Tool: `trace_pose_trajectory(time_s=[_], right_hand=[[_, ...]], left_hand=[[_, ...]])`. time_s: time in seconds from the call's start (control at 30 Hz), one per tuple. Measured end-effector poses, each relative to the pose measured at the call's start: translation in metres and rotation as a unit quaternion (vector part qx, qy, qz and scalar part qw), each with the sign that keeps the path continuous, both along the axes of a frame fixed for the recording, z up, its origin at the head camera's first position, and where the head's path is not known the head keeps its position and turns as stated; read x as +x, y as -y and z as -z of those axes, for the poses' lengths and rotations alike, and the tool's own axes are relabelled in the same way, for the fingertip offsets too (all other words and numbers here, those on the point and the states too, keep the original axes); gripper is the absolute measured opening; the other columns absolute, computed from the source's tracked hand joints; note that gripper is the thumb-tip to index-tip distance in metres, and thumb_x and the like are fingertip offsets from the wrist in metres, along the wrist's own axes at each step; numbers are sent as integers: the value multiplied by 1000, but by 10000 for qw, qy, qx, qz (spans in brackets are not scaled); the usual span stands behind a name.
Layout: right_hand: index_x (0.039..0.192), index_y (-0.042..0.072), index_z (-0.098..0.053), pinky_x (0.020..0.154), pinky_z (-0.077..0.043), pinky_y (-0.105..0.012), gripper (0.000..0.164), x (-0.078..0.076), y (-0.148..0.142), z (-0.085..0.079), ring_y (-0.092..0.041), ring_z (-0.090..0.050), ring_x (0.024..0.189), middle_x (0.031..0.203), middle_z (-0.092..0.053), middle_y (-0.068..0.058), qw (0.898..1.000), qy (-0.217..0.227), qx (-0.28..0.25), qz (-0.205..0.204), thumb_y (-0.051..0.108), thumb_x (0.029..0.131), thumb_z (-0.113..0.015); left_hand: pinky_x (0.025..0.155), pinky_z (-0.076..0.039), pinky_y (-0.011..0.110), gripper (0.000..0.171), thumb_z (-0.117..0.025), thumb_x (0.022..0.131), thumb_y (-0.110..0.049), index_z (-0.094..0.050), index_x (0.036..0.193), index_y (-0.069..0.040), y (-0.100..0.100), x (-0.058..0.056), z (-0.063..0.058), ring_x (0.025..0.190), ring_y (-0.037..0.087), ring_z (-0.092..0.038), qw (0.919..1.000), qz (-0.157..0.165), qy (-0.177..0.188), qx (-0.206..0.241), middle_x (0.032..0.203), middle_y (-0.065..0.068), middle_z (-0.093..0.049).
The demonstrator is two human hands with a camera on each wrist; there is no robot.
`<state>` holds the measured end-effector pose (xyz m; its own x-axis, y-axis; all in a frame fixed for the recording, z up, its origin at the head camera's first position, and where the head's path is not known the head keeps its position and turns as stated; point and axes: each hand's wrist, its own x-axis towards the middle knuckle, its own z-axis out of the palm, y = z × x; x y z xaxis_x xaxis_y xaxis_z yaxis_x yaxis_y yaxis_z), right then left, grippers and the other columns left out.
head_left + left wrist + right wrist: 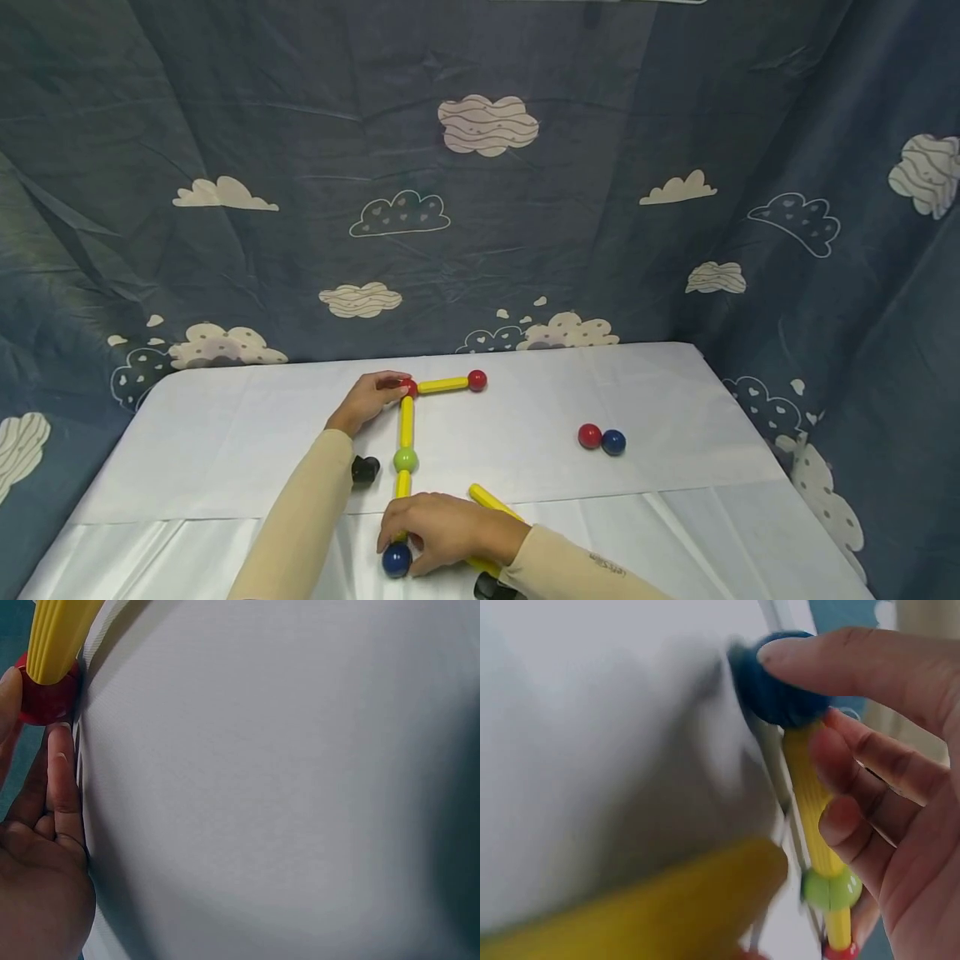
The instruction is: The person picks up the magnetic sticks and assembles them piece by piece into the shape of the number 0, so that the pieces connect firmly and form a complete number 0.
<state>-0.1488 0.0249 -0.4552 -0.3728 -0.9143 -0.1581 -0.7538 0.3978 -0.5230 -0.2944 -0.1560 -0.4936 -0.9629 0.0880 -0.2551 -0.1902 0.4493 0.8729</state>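
A chain of yellow rods and balls lies on the white table. My left hand [366, 404] pinches the red ball [409, 388] at its far corner, thumb and fingers on opposite sides in the left wrist view. From that ball one yellow rod [442, 385] leads right to another red ball [477, 381]. A second yellow rod [407, 421] runs towards me to a green ball [406, 460]. Beyond the green ball, a third yellow rod [808, 787] ends at a blue ball [397, 560]. My right hand [444, 532] holds that blue ball, thumb pressed on it, partly covering the rod.
Loose yellow rods [491, 501] lie beside and under my right forearm. Further right, a red ball [589, 436] and a blue ball [613, 442] sit side by side. A dark cloud-patterned curtain [300, 275] hangs behind the white table [690, 400].
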Motion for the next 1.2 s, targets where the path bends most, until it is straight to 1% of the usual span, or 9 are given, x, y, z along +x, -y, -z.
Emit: trace_pose_trajectory(time_s=[0.1,0.2,0.37,0.47,0.57,0.7,0.9,1.03,1.2], right_hand=[[113,22,-68,70,-40,-11,38,-3,-12,-4,6,-47,68,109,-57,16,9987,249,-242,384,15,78,-81],[111,19,-69,73,-41,-14,36,-6,-26,-9,4,-49,67,105,-60,14,9930,596,-424,927,15,78,-81],[104,16,-70,67,-42,-16,29,-3,-49,-11,0,-49,62,86,-61,12,9730,1132,-463,1956,14,77,-82],[98,15,-71,59,-42,-16,25,3,-58,-8,0,-48,63,80,-60,12,9633,1245,-506,2325,14,76,-82],[94,15,-71,58,-41,-16,22,11,-62,-6,1,-46,64,75,-57,12,9640,1011,-473,2413,15,75,-83],[91,16,-73,56,-40,-16,23,20,-61,-5,2,-45,61,71,-56,15,9694,410,-170,2414,19,72,-85],[94,18,-76,56,-40,-17,30,25,-56,-5,2,-46,61,78,-63,17,9691,-328,400,2413,25,67,-88],[94,18,-77,55,-41,-17,28,26,-57,-3,2,-47,63,79,-62,16,9688,-568,525,2353,20,68,-87],[96,19,-77,60,-44,-18,28,26,-60,-1,4,-50,67,80,-62,16,9685,-547,532,2371,12,69,-83]], left_hand=[[104,-39,46,34,-65,93,-20,-63,127,-13,0,0,-2,113,26,-52,10000,7,-5,-33,126,11,-61],[105,-37,47,34,-64,93,-20,-63,127,-13,1,0,-4,114,26,-52,10000,16,-14,-30,126,11,-61],[105,-37,46,34,-64,93,-17,-63,127,-12,1,0,-5,114,26,-52,10000,37,-35,30,125,12,-61],[106,-37,45,34,-65,93,-18,-64,126,-12,2,-1,-5,113,26,-52,10000,45,-52,62,124,11,-62],[106,-37,46,34,-65,93,-20,-63,126,-13,2,-1,-4,113,26,-52,10000,50,-44,66,123,10,-62],[106,-37,46,35,-65,93,-20,-63,127,-12,2,-2,-4,112,26,-52,10000,47,-11,63,124,10,-62],[107,-36,46,34,-65,93,-20,-63,126,-13,1,0,-3,114,27,-52,10000,18,39,51,124,11,-62],[106,-37,47,34,-65,93,-19,-63,127,-13,1,0,-2,114,27,-51,10000,31,43,27,125,11,-61],[105,-38,46,34,-65,93,-18,-63,127,-13,1,0,-1,113,27,-51,10000,44,40,62,125,11,-61]])
